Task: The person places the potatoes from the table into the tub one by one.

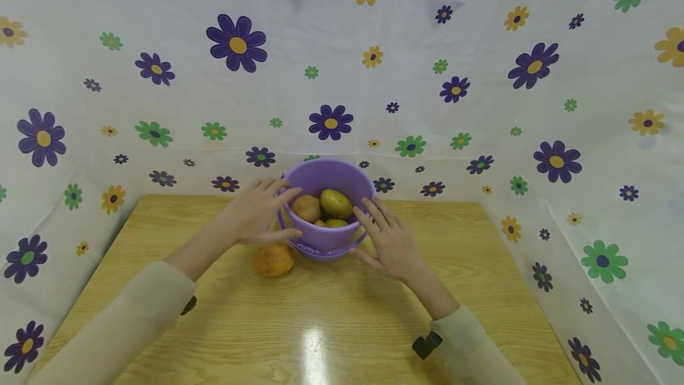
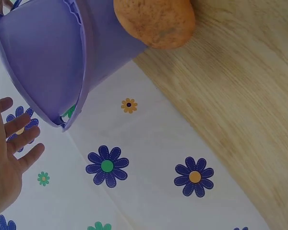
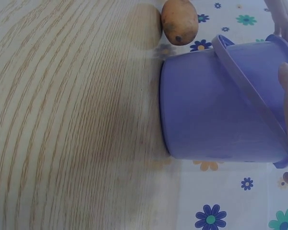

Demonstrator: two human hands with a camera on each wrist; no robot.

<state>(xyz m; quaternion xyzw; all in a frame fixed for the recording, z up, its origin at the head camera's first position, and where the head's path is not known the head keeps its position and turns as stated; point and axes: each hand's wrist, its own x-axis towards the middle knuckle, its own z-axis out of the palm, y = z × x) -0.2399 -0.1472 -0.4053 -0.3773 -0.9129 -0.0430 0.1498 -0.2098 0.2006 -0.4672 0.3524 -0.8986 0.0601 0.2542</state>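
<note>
A purple bucket (image 1: 327, 237) stands upright on the wooden table, its handle hanging down at the front. Inside lie a brown potato (image 1: 306, 209), a yellow-green fruit (image 1: 335, 202) and more pieces partly hidden by the wall. Another potato (image 1: 275, 260), orange-brown with dark spots, rests on the table just left of the bucket. My left hand (image 1: 262, 212) is at the bucket's left rim, fingers spread and extended. Opposite, my right hand (image 1: 392, 242) is at the right rim with its fingers extended. Whether either hand touches the rim I cannot tell. Neither holds anything.
The wooden table (image 1: 240, 337) reaches back to a white flowered cloth (image 1: 331, 94) that hangs behind and at both sides. The bucket stands near the table's back edge, close to the cloth.
</note>
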